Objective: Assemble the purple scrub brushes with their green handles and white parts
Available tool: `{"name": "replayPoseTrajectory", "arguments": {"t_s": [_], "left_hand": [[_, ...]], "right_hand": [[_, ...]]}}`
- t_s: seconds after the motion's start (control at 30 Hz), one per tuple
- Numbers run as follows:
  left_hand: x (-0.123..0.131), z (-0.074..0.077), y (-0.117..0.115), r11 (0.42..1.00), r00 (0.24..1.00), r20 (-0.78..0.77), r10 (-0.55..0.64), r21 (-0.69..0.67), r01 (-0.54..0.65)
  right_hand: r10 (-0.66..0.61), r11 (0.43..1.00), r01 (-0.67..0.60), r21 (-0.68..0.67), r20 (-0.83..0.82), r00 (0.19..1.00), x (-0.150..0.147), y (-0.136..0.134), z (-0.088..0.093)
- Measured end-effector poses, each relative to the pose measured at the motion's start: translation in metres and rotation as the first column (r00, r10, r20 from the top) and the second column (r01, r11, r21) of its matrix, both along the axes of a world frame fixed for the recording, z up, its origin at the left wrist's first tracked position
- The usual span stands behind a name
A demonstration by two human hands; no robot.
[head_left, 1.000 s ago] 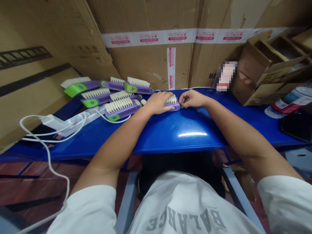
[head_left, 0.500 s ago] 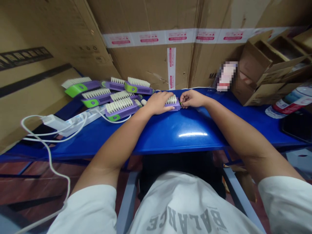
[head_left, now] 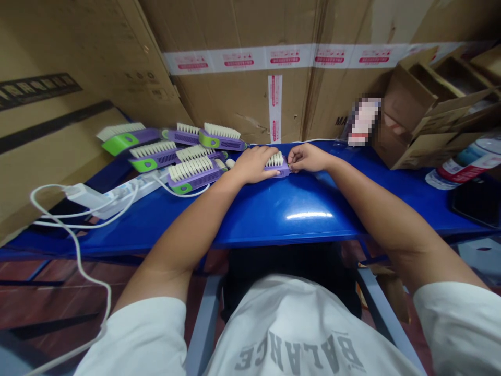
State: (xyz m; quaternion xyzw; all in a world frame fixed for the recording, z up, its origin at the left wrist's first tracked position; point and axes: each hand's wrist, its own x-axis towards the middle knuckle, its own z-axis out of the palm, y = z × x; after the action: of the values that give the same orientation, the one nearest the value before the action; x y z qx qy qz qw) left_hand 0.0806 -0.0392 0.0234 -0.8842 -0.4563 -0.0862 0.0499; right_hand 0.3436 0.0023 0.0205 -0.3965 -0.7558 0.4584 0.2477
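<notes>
A purple brush with pale bristles (head_left: 278, 170) lies bristles up on the blue table, partly covered by my left hand (head_left: 253, 164), whose fingers wrap over its left part. At the brush's right end, my right hand (head_left: 307, 158) has its fingers pinched together; what they hold there is too small to name. Several more purple and green brushes (head_left: 191, 175) lie bristles up in a loose group to the left of my left hand.
A white power strip (head_left: 117, 198) with white cables lies on the blue table (head_left: 274, 219) at left. Cardboard boxes (head_left: 242, 99) stand behind. At right are an open divided carton (head_left: 410, 99), a bottle (head_left: 462, 167) and a dark flat object (head_left: 475, 201).
</notes>
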Motion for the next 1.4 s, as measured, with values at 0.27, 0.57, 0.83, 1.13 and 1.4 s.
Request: {"name": "replayPoseTrajectory", "arguments": {"t_s": [0.27,0.57,0.83,1.13,1.4], "left_hand": [[-0.0012,-0.0018,0.0009,1.000,1.000,0.016,-0.010,0.014,0.010],[0.0004,-0.0001,-0.0008,1.000,1.000,0.006,-0.004,-0.001,0.004],[-0.0003,-0.0015,0.0006,1.000,1.000,0.004,-0.008,0.010,0.008],[0.0028,0.0030,-0.0038,1.000,1.000,-0.015,0.008,-0.005,-0.008],[0.0014,0.0004,-0.0018,1.000,1.000,0.003,0.006,-0.002,-0.006]], "right_hand": [[-0.028,0.996,0.027,-0.083,-0.012,1.000,0.0004,0.0025,-0.0018],[-0.060,0.986,0.053,-0.158,-0.039,0.997,-0.0018,-0.0003,-0.0021],[-0.064,0.979,0.052,-0.196,-0.054,0.996,-0.0010,-0.0024,-0.0007],[-0.021,0.978,0.005,-0.210,-0.072,0.997,0.0002,-0.0031,-0.0011],[0.000,0.978,-0.013,-0.209,-0.062,0.998,0.0014,0.0000,-0.0038]]}}
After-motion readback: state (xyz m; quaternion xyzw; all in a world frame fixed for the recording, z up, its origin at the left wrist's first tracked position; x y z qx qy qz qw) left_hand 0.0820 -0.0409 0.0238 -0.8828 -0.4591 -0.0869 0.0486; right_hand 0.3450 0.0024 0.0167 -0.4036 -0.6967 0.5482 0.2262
